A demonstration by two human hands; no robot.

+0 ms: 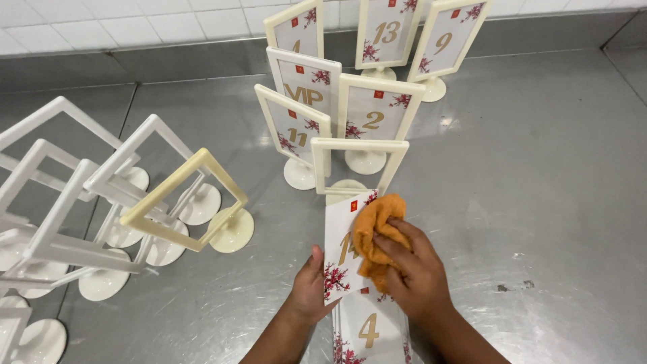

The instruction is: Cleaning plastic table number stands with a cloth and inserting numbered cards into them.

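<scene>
My left hand (309, 286) holds a white card (339, 253) with a gold number and red blossom print by its left edge. My right hand (412, 269) presses a bunched orange cloth (374, 226) against the face of that card. Under the held card lies a stack of similar cards (367, 330) near the bottom edge of the view. Just beyond the card stands an empty cream frame stand (357, 165) on a round base.
Several cream frame stands holding numbered cards (374, 111) stand in rows behind it, up to the tiled wall (135, 23). Several empty white frame stands (101, 195) crowd the left, some leaning. All rest on a steel counter (539, 202).
</scene>
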